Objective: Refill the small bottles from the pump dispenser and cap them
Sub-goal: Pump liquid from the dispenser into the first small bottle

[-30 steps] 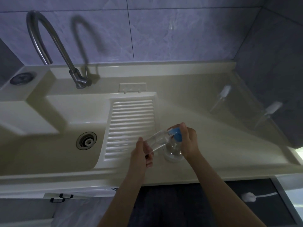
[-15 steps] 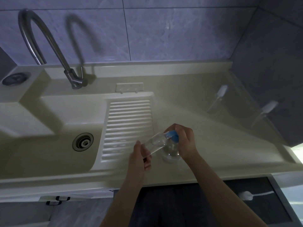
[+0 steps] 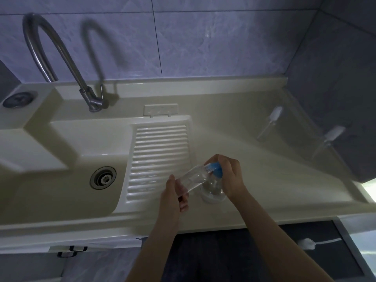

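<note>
Small clear bottle [image 3: 191,179] tilted over the counter [image 3: 264,180], left hand [image 3: 173,197] gripping its near end, far end meeting the blue pump dispenser [image 3: 214,180], right hand [image 3: 227,174] curled over that pump top

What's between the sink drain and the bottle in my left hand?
The ribbed washboard slope lies between the sink drain and the small clear bottle held by the left hand, seen in the head view.

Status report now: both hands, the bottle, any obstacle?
Left hand grips small clear plastic bottle, tilted. Right hand holds blue pump head of clear dispenser, bottle mouth at it. Nothing in the way.
</note>
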Tool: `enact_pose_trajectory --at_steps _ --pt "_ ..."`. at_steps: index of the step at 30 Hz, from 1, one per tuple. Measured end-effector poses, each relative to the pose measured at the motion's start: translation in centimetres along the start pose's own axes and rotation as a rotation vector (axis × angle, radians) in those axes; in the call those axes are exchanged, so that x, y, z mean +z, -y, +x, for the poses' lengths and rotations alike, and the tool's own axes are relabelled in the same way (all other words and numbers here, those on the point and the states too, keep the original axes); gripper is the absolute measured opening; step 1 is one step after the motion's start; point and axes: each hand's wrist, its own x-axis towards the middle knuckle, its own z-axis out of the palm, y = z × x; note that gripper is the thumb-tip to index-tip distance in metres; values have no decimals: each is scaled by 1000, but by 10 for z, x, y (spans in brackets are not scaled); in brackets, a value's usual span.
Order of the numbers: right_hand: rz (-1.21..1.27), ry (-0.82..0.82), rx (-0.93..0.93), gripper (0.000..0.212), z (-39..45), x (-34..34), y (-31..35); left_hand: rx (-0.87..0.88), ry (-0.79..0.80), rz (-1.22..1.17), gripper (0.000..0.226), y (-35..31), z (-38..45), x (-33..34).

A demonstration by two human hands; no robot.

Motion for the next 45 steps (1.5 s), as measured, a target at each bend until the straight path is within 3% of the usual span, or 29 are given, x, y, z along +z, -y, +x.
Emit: enact_pose_trajectory --at_steps 7,11,16,30,38,45 --pt "4 1 -25 44 -1 1 -1 24 5 1 53 -1 -2 -2" --pt "-45 -31 7 60 -1 1 -4 23 3 7 52 -3 -3 0" --pt "-26 -10 -64 63 -3 -1 -3 3 -8 13 50 -4 -4 1" --pt "116 19 -118 43 -1 -1 -7 -6 -14 14 51 -2 -1 -1" --pt "-3 -16 -53 67 -1 0 -6 -2 -2 -2 51 -6 -1 0" --pt "107 22 -50 51 0 -1 -8 2 17 2 51 -7 2 -1"
